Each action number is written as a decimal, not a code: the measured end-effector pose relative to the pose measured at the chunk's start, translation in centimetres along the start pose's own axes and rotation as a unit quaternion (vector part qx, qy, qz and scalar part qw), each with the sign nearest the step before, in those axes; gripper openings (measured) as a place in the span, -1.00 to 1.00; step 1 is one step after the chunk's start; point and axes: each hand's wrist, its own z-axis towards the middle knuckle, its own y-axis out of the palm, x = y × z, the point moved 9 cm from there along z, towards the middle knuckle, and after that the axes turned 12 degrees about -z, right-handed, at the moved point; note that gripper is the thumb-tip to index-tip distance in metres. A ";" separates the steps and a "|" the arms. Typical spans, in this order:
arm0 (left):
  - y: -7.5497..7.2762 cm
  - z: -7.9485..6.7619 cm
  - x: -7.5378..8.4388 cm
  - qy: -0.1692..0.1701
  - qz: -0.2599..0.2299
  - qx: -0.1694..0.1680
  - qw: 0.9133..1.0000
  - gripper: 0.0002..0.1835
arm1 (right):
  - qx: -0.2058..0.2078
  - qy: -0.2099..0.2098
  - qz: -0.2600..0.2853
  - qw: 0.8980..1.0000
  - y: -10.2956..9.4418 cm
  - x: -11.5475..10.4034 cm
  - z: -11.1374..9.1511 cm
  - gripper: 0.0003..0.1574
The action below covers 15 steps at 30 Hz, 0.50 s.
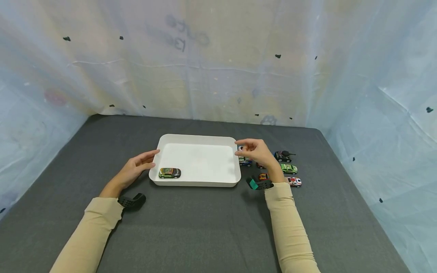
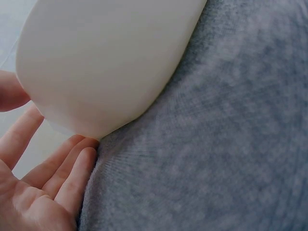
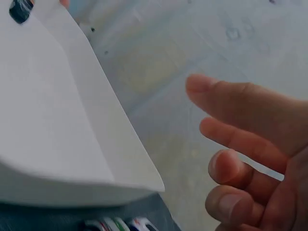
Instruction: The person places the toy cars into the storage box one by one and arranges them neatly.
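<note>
A white tray (image 1: 201, 163) lies on the dark cloth, with a green and black toy car (image 1: 169, 173) inside at its near left. My left hand (image 1: 133, 170) is at the tray's left end. In the left wrist view, extended fingers (image 2: 72, 178) touch the outer wall of the tray (image 2: 110, 57) low down, near the cloth. Beside the right rim hovers my right hand (image 1: 254, 151), its thumb and index finger apart. The right wrist view shows nothing between the thumb (image 3: 236, 98) and the loosely bent fingers.
Right of the tray, several toy cars sit partly behind the right hand, including a green car (image 1: 288, 168), a black vehicle (image 1: 283, 156), a white and red car (image 1: 294, 182) and an orange one (image 1: 263, 176). Pale plastic sheeting (image 1: 218, 76) surrounds the table (image 1: 191, 227).
</note>
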 end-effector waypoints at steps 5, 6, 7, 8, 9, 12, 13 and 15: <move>0.0 0.0 -0.1 -0.006 0.003 0.000 1.000 -0.38 | -0.001 0.005 -0.021 1.000 -0.8 1.2 -0.2 -0.46; 0.0 0.0 -0.1 -0.007 0.003 -0.001 1.000 -0.38 | -0.003 0.009 -0.024 1.000 -0.9 1.5 -0.2 -0.45; 0.0 0.0 -0.1 -0.008 0.004 -0.001 1.000 -0.38 | -0.005 0.014 -0.030 0.999 -1.0 1.8 -0.2 -0.44; 0.0 0.0 -0.1 -0.009 0.005 -0.001 1.000 -0.38 | -0.006 0.021 -0.037 0.999 -1.1 2.1 -0.3 -0.43; 0.0 0.0 -0.1 -0.009 0.006 -0.001 1.000 -0.38 | -0.009 0.029 -0.043 0.999 -1.2 2.4 -0.4 -0.42; 0.0 0.0 -0.1 -0.012 0.008 0.000 1.000 -0.37 | -0.018 0.053 -0.065 0.996 -1.4 3.3 -0.7 -0.40; 0.0 0.0 -0.1 -0.013 0.009 0.001 1.000 -0.37 | -0.022 0.059 -0.074 0.995 -1.5 3.6 -0.7 -0.40; 0.0 0.0 -0.1 -0.013 0.010 0.002 1.000 -0.37 | -0.029 0.068 -0.083 0.994 -1.5 4.1 -0.9 -0.39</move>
